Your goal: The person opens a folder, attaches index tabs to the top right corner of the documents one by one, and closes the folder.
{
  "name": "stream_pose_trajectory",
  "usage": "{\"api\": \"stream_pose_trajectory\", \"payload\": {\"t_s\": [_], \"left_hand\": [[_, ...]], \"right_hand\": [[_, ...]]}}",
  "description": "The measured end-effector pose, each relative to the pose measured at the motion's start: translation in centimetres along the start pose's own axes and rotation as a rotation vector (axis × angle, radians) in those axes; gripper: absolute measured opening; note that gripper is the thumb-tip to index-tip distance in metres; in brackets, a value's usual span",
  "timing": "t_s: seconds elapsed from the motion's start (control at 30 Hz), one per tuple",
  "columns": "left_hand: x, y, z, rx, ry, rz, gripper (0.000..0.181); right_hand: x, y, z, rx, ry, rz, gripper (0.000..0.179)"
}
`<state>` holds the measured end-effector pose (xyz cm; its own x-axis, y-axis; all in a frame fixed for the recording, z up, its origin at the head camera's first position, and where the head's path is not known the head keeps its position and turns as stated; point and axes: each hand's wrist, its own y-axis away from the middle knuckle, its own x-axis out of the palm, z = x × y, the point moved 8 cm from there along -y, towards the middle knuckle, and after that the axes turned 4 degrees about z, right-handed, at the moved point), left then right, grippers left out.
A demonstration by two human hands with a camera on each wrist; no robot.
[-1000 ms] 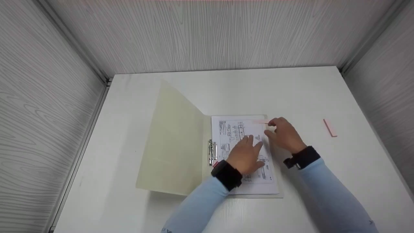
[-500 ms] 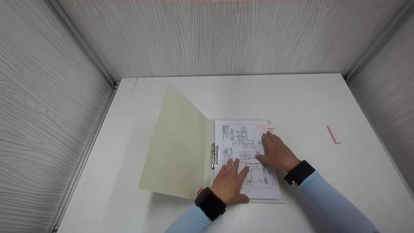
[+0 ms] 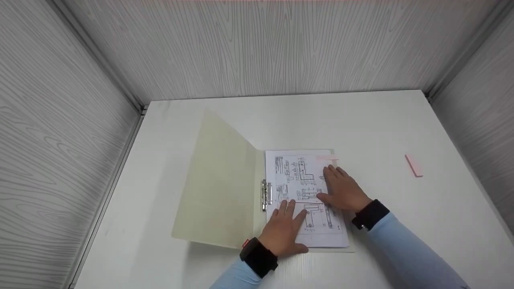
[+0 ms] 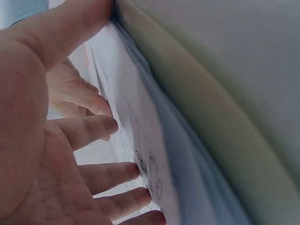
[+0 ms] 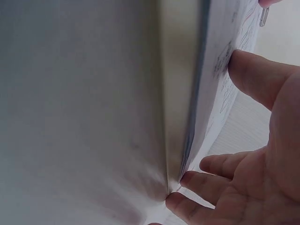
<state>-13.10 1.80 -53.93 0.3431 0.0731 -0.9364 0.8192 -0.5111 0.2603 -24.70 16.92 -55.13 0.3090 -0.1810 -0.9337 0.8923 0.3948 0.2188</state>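
both hands [image 3: 281, 233] [image 3: 345, 192] rest on printed sheets [image 3: 293, 176] in an open folder [image 3: 217, 188]

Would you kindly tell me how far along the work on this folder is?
Seemingly done: a pink strip overhangs the right edge of the papers, near their far corner. In hand: the left hand and right hand both touch the papers. Probably left: closing the folder, whose cover stands raised.
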Motion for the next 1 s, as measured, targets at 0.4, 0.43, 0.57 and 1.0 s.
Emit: {"api": "stream_pose_trajectory", "payload": {"t_s": [0.4, 0.43, 0.57, 1.0], "left_hand": [[0.0, 0.0, 0.1, 0.011, 0.028, -0.004, 0.099], [0.0, 0.1, 0.1, 0.013, 0.030, -0.010, 0.099], [0.0, 0.2, -0.1, 0.026, 0.035, -0.026, 0.097], [-2.1, 1.3, -1.7, 0.112, 0.019, -0.103, 0.083]], "right_hand": [[-0.6, 0.0, 0.3, 0.111, -0.153, 0.009, 0.090], [-0.5, 0.0, 0.3, 0.117, -0.163, 0.013, 0.091], [-0.4, -0.2, -0.1, 0.129, -0.190, 0.006, 0.095], [-2.5, 1.7, -2.5, 0.119, -0.765, 0.017, 0.087]]}}
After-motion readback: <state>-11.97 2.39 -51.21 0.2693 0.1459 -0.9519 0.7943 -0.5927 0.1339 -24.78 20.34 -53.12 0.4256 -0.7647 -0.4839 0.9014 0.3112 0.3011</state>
